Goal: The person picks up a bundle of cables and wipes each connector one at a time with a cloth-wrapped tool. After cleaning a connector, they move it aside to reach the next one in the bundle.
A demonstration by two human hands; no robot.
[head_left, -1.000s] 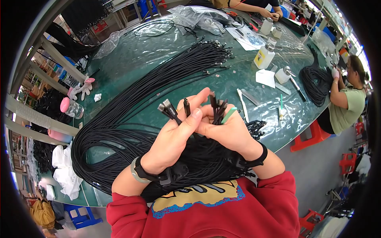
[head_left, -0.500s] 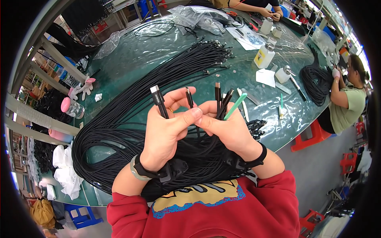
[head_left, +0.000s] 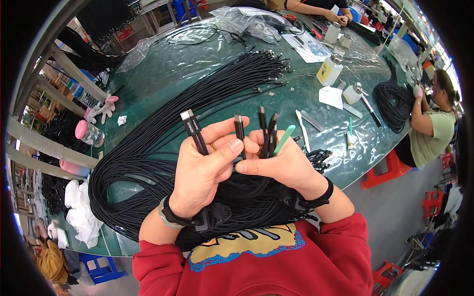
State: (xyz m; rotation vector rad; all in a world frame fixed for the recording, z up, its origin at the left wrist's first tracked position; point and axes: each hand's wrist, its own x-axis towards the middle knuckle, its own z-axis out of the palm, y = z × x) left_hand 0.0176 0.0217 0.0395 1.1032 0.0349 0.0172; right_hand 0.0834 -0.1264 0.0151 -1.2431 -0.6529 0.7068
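My left hand (head_left: 200,172) is closed around black USB cable ends. One connector (head_left: 194,131) with a pale metal tip sticks up at its left side, and a second, slimmer connector (head_left: 239,130) stands between its thumb and fingers. Close beside it, my right hand (head_left: 281,167) grips several black cable plugs (head_left: 269,130), tips up, along with a green stick-like tool (head_left: 285,140). My right fingertips are near the slimmer connector; whether they touch it I cannot tell. Below both hands lies a large bundle of black cables (head_left: 143,148), looping at the left.
White bottles, one with a yellow label (head_left: 330,69), stand at the right of the green table (head_left: 168,64). A white brush (head_left: 302,129), papers and a pen (head_left: 371,109) lie nearby. Another person (head_left: 429,113) sits at the right beside coiled cable. Gloves and a pink-lidded jar (head_left: 90,133) are left.
My hands have drawn slightly apart at the thumbs. The slimmer connector sits lower, against my left thumb and finger. The plugs and green tool in my right hand have shifted left and down.
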